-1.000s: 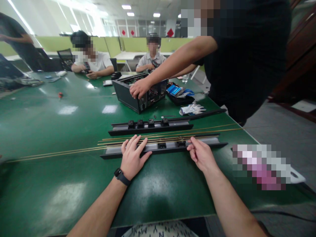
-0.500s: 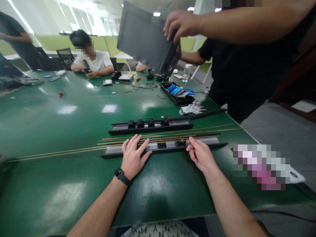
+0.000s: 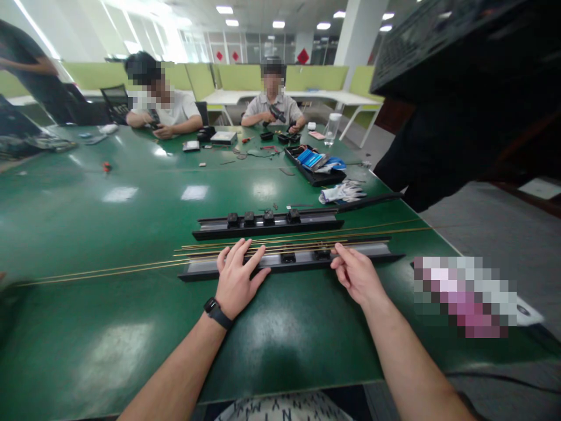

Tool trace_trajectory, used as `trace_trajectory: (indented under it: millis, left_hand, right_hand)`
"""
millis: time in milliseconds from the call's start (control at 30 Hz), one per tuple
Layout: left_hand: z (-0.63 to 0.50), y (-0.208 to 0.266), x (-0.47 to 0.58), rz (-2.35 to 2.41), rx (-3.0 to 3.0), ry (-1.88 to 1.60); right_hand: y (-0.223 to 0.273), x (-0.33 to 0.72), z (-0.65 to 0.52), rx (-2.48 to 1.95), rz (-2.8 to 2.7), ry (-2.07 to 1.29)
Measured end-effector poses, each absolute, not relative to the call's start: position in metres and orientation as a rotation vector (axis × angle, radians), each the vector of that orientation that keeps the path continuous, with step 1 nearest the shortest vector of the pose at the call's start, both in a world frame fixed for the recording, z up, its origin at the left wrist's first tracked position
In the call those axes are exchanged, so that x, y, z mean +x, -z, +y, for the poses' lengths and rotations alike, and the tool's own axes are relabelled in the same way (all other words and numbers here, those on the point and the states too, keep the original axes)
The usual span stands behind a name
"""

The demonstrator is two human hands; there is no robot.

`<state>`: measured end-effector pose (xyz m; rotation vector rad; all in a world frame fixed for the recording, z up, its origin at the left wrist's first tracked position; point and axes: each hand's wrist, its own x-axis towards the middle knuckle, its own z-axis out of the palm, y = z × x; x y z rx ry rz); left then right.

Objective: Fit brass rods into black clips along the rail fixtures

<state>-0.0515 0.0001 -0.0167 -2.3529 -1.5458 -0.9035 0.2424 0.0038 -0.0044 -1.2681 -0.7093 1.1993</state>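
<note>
In front of me lies a long black channel (image 3: 298, 268) with a pale inside and small black blocks (image 3: 288, 256) set in it. Several thin brass rods (image 3: 210, 252) run lengthwise over it. My left hand (image 3: 240, 272), wearing a dark watch, rests with spread fingers across the rods and the channel. Thumb and forefinger of my right hand (image 3: 356, 270) are pinched at a rod near the channel's right part; the exact contact is partly hidden. Just behind, a second black channel (image 3: 267, 228) holds several black blocks along its length.
Behind the channels are white gloves (image 3: 342, 192) and a black tray (image 3: 322, 177) with blue items. A blurred-out object (image 3: 464, 298) lies at the right table edge. Two people sit across the green table (image 3: 144, 193); another at right carries a dark case (image 3: 421, 52).
The person at right has swung the dark case rightward and up, uncovering the seated person at the back. My hands and the rods have hardly moved.
</note>
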Motion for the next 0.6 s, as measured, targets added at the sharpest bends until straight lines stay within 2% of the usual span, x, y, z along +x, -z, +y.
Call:
trace_trajectory:
  millis: [600]
  left_hand:
    - [-0.0004, 0.0158, -0.0491, -1.544, -2.356, 0.883]
  right_hand:
    - [0.0041, 0.242, 0.0037, -1.29, -0.721, -1.195]
